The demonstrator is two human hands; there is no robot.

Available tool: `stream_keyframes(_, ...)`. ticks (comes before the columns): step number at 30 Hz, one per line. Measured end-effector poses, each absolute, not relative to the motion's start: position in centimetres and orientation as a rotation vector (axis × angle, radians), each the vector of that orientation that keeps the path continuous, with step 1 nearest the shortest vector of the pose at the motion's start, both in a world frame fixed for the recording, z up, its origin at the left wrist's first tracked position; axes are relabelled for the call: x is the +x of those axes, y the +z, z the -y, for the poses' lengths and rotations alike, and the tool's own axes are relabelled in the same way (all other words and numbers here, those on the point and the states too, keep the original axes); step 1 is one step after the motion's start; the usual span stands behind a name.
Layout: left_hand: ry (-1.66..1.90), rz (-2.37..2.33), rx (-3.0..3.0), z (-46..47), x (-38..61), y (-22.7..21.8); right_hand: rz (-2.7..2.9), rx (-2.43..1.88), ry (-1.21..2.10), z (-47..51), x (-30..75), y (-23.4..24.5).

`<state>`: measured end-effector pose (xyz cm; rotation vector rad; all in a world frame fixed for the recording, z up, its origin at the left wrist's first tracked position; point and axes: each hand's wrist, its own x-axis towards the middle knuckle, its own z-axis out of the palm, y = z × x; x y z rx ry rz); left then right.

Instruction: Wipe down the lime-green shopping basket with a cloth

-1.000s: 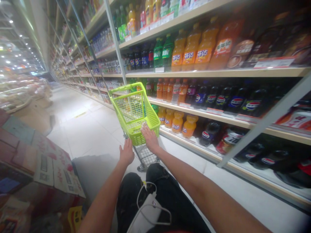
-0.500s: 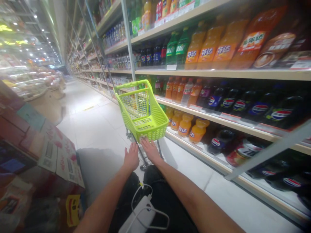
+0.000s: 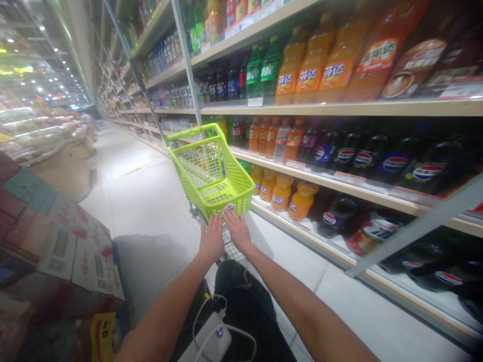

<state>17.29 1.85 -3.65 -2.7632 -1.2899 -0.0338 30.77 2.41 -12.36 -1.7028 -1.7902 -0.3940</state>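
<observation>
A small lime-green plastic shopping cart [image 3: 211, 176] rolls on a wire-based frame just ahead of me, with its mesh basket showing nothing large inside. My right hand [image 3: 237, 231] rests flat on the basket's near rim, fingers spread. Beside it, my left hand [image 3: 212, 240] stands upright with its fingertips at the lower edge of the basket, and I cannot tell whether they touch it. A white power bank [image 3: 213, 338] with looped cables lies against my dark trousers [image 3: 241, 294], below both arms.
Shelves [image 3: 302, 108] on the right hold orange soda, green bottles and dark Pepsi bottles behind glass-like uprights. Printed cardboard boxes [image 3: 71, 246] are stacked at the left. A pale tiled aisle floor [image 3: 128, 201] runs ahead between them, with lit displays [image 3: 37, 136] far left.
My left hand has moved up and closer to my right, reaching the basket's lower edge. The cart has swung slightly left in view, and the shelves sit nearer.
</observation>
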Motion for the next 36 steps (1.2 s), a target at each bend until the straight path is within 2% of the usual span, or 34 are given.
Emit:
stream_keyframes(5,0.015,1.236,-2.763,-2.0,18.5,-3.7,1.923,-1.742,-0.27,-1.3,31.5,-14.6)
stream_keyframes(11,-0.031,1.228,-2.736,-2.7,20.0,-4.2,1.678,-1.688,-0.495,-0.7,35.0,-11.1)
stream_keyframes(14,-0.054,1.221,-2.728,-3.0,21.0,-3.9,1.697,-1.71,-0.503,-1.9,36.1,-10.4)
stream_keyframes(22,-0.047,1.113,-2.756,-3.2,22.8,-4.7,1.856,-1.774,-0.373,-1.3,36.9,-14.8)
stream_keyframes(31,-0.046,1.105,-2.746,-3.7,24.5,-4.1,1.568,-1.765,-0.546,-2.9,40.8,-10.4)
stream_keyframes(36,-0.068,1.017,-2.735,-3.6,25.1,-4.6,1.687,-1.914,-0.401,-3.1,40.9,-12.9)
